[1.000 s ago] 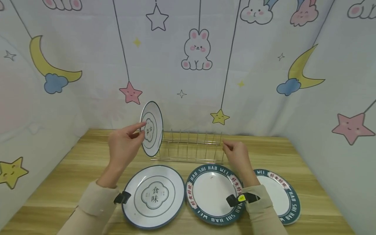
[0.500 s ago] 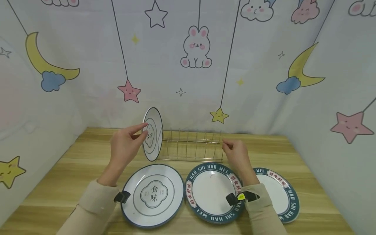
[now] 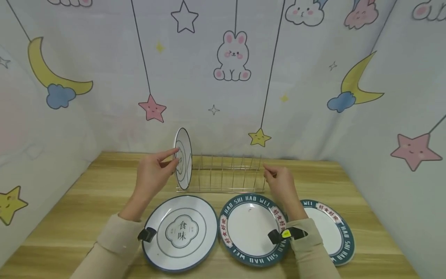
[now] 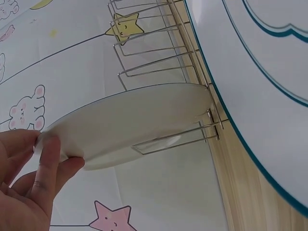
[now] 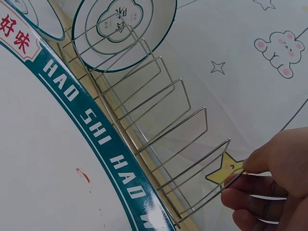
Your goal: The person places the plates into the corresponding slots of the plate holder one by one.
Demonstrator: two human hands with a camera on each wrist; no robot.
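My left hand (image 3: 153,170) pinches the near-left rim of a small white plate (image 3: 184,166) with a thin dark edge. That plate stands nearly upright at the left end of a wire dish rack (image 3: 223,191). In the left wrist view, the plate's underside (image 4: 139,110) faces the camera, and its lower rim sits among the rack's wires. Whether it bears fully on the rack I cannot tell. At the rack's other end, my right hand (image 3: 281,184) has fingers curled; in the right wrist view, thumb and fingers (image 5: 257,156) pinch the last upright wire.
In front of the rack lie a larger white plate (image 3: 205,228) with a blue rim and a green-rimmed plate (image 3: 247,228). Another green-rimmed plate (image 3: 327,232) lies partly behind my right forearm. A patterned cloth (image 3: 195,85) hangs behind the wooden table (image 3: 69,217).
My left hand has lowered the small plate, moved it slightly right and turned it more edge-on to the head camera. The right hand stays at the rack's end.
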